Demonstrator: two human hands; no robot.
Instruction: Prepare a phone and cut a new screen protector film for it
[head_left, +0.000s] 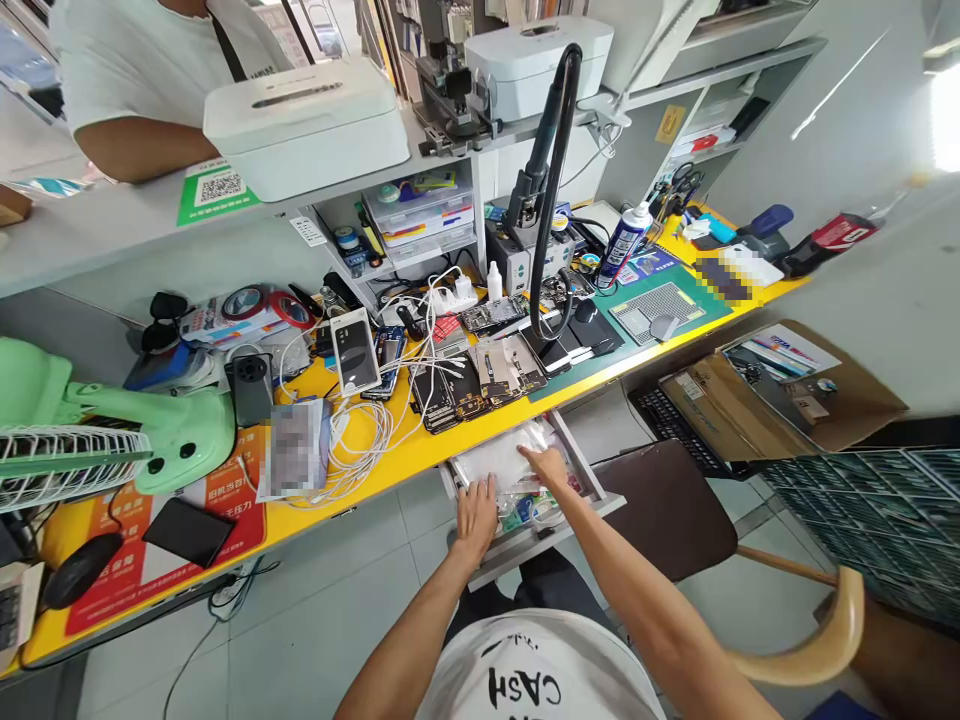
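Both hands are working inside a pulled-out drawer (583,462), right in front of the body. The left hand (476,515) is lying palm down at the drawer's left side, its fingers stretched out and slightly parted, apparently pressing on the near edge of a clear plastic bag (487,462) with whitish contents. The right hand (544,465) is reaching in from the other side, its index finger pointing onto the bag; whether its thumb and fingers are pinching the film, one cannot tell. The bag is lying between and just beyond the two hands, while a green-and-blue packet (517,515) is showing below it, between the wrists. As far as progress is showing, the drawer is already standing open and the hands are touching its contents, but the bag is remaining inside and nothing is being held above the drawer; lifting anything out is looking like a step not yet done. Beyond the hands, phone parts (510,370) are lying on the yellow bench (405,462), and white cables (367,440) are coiling to the left hand's far left.
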